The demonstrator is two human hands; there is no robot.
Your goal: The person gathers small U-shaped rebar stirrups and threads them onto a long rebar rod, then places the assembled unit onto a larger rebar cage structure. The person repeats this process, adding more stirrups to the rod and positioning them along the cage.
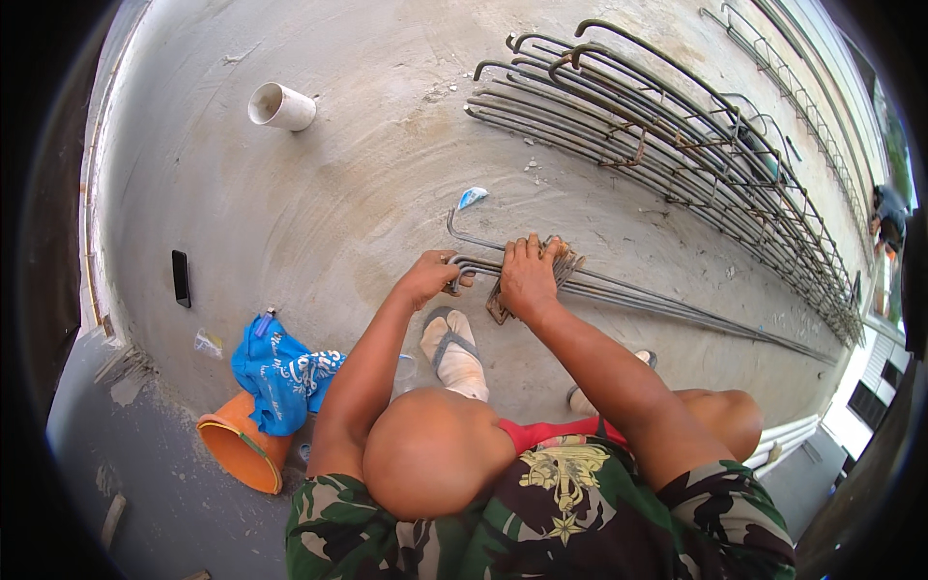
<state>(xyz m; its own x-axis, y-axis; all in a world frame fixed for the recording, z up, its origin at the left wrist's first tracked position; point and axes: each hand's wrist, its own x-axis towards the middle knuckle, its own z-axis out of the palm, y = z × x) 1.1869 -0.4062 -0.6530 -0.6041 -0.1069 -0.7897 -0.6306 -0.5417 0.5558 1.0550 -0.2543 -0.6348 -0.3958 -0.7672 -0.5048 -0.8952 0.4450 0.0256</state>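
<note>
A few long steel reinforcing bars with bent ends lie low over the concrete in front of me, running off to the right. My left hand is closed around their hooked ends. Just right of it, my right hand grips a bunch of rusty wire stirrups that encircle the bars; its palm side is hidden. One hooked bar end sticks up beyond my hands, apart from the others.
A tied rebar cage stretches across the far right. A white pipe stub rises from the floor at far left. A phone, a blue bag and an orange bucket are at left. Another person is at far right.
</note>
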